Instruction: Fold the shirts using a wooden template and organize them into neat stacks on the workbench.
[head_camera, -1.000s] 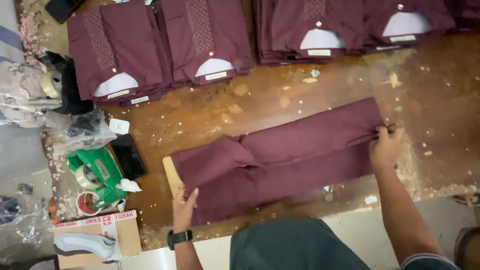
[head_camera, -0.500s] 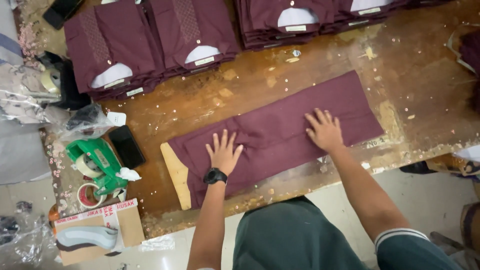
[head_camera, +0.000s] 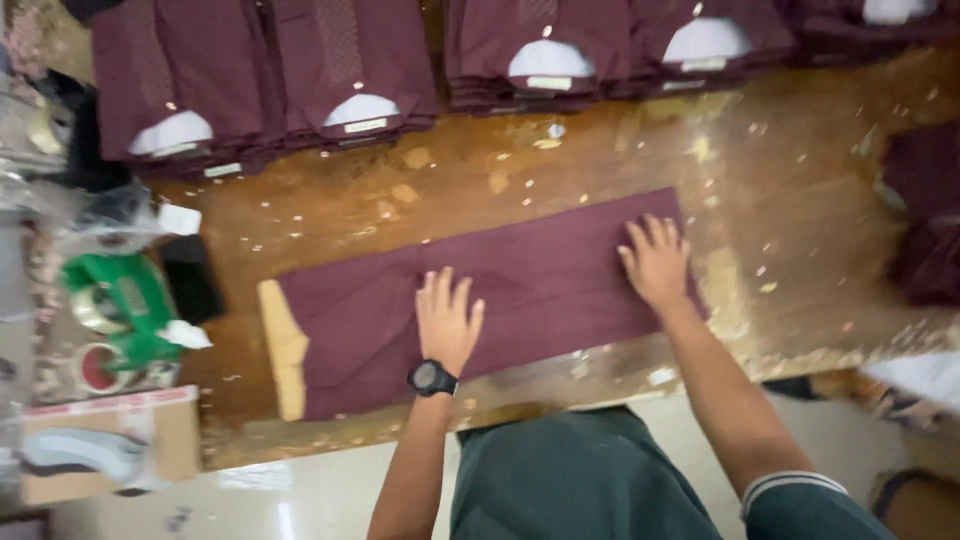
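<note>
Both hands slid outward since half a sec ago: left hand (head_camera: 447, 322) & right hand (head_camera: 657, 262), fingers splayed flat, grasping nothing, pressing folded maroon garment (head_camera: 520, 290) smooth mid-counter (head_camera: 800, 230); finished stacks (head_camera: 350, 70) at 12 o'clock.

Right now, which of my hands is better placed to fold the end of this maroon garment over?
Probably the right hand: it lies flat beside the maroon garment's free end. The left hand presses its middle, well short of the other end, where a tan board sticks out.

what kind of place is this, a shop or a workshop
Probably a garment packing workshop. Stacks of folded maroon shirts line the worn wooden table, both hands press a maroon garment flat over a folding board, and a green tape dispenser sits alongside.
</note>
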